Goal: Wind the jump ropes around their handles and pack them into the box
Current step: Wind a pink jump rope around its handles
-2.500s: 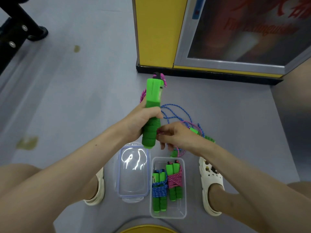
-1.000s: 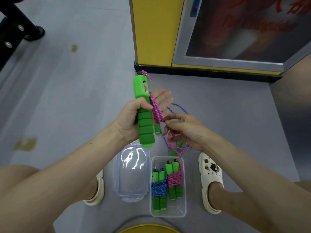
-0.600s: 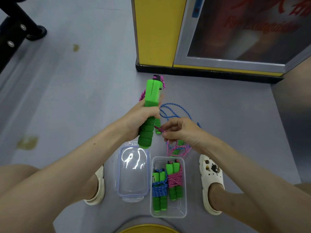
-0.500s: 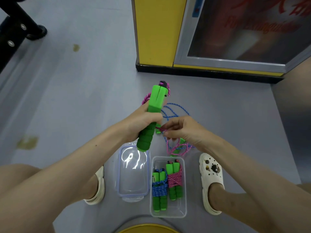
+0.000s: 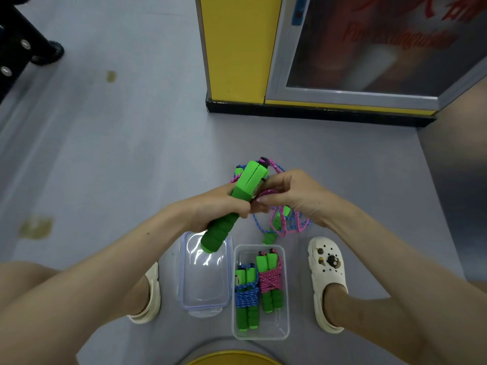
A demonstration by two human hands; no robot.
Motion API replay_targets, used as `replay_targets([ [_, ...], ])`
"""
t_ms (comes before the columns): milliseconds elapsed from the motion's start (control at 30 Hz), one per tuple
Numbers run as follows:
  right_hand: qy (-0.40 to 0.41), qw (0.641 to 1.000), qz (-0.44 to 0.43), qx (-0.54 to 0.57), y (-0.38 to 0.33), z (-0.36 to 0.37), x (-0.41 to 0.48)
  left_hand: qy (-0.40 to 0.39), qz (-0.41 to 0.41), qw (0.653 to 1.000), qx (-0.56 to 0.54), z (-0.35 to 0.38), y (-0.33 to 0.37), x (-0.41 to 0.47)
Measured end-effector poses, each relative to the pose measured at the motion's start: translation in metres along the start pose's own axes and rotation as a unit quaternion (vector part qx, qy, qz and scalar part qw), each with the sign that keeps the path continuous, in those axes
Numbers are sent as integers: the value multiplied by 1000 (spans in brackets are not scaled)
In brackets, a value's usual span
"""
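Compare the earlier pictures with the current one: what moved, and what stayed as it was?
The left hand, still gripping the green handles, lowered and tilted them further; the right hand brought the pink rope up against their upper part. The box, its lid and the two wound ropes inside stayed put.

Grey floor (image 5: 110, 159), clear box (image 5: 286, 293), lid (image 5: 205, 291) just beside it, loose ropes (image 5: 287, 227), yellow cabinet (image 5: 237, 48).

Grey floor (image 5: 118, 154) with stains, yellow cabinet (image 5: 237, 48) on black plinth, glass door (image 5: 369, 48), dark stand (image 5: 21, 48) far left.
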State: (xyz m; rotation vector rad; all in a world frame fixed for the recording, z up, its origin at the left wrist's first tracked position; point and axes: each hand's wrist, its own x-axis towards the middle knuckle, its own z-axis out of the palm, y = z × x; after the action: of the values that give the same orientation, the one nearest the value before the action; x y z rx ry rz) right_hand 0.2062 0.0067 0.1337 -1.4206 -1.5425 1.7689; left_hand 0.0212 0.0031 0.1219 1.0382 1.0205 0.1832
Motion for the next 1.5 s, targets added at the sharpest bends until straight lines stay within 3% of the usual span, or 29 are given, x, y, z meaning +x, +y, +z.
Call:
replay_targets([
  [167, 54, 992, -12, 114, 4, -3, 1, -119, 4, 988, -98, 0, -4, -3],
  [367, 98, 980, -13, 173, 6, 0, 5, -229, 44, 940, -249, 2, -7, -5],
  [600, 50, 944, 56, 322, 14, 10, 4, -180, 79, 905, -376, 4, -4, 0],
  [667, 19, 945, 47, 324, 16, 12, 5, -204, 111, 887, -399, 6, -1, -1],
  [767, 33, 959, 49, 276, 18, 17, 7, -219, 132, 865, -432, 6, 3, -2],
  [933, 7, 989, 68, 130, 23, 31, 2, -148, 153, 851, -480, 2, 10, -1],
  [1167, -40, 993, 76, 80, 17, 32, -2, 63, 145, 895, -417, -1, 16, -1],
  [1400, -59, 996, 70, -17, 19, 33, 0, 178, 103, 946, -249, 9, 16, -2],
  [1500, -56, 994, 57, -78, 14, 29, 0, 203, 72, 974, -68, 8, 16, -1],
])
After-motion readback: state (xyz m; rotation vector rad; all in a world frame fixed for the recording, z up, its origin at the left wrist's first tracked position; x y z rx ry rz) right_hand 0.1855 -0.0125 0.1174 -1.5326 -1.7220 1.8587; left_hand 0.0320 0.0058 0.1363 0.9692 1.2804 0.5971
